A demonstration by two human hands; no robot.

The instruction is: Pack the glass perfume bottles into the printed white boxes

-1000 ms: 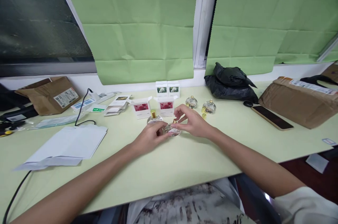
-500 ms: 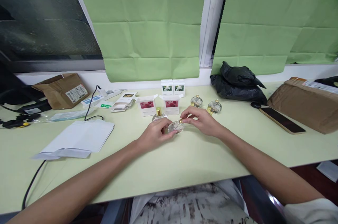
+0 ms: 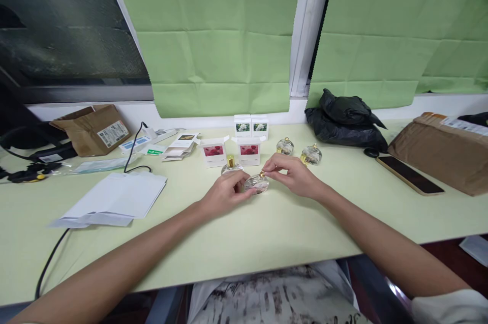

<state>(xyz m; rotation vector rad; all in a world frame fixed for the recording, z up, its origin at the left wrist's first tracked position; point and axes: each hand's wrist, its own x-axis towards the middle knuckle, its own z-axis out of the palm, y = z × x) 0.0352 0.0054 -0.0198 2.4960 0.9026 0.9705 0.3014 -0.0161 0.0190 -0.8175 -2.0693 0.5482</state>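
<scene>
A small round clear glass perfume bottle (image 3: 256, 183) with a gold neck lies tilted just above the pale green table (image 3: 267, 227). My left hand (image 3: 224, 194) grips its body from the left, fingers closed. My right hand (image 3: 292, 175) pinches the bottle's gold top with thumb and forefinger. Just behind stands another clear bottle with a gold cap (image 3: 231, 165). Two open white boxes with red pictures (image 3: 214, 153) (image 3: 249, 151) stand behind the hands.
Two more round bottles (image 3: 285, 146) (image 3: 311, 154) and two closed white boxes (image 3: 251, 126) stand further back. White envelopes (image 3: 114, 203), a black cable (image 3: 131, 153) and brown parcels (image 3: 95, 130) lie left. A black bag (image 3: 345, 120), a phone (image 3: 409, 175) and a brown package (image 3: 442, 148) lie right.
The view shifted a little. My right hand's fingers moved from over the bottle to pinching its gold top; the bottle now lies more on its side.
</scene>
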